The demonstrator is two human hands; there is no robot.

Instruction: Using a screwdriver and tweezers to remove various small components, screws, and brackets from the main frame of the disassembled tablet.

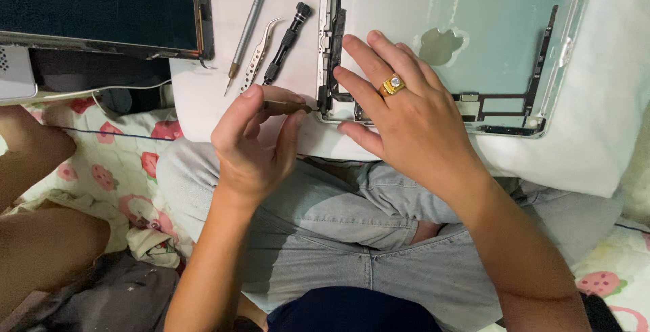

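My left hand (254, 139) grips a thin dark tool (288, 108) whose tip touches the lower left corner of an opened silver tablet shell (474, 27). The shell lies face down-open on a white cushion (582, 142) across my lap. My right hand (399, 112), wearing a gold ring with a clear stone, presses flat on the shell's lower left part, fingers spread toward the black frame strip (330, 41).
On the white surface lie a grey pen-like tool (249, 24), metal tweezers (261, 53) and a black screwdriver (288, 42). A dark tablet screen panel (101, 7) rests at top left. Another person's bare legs (40, 237) sit at left on a strawberry-print blanket (112, 169).
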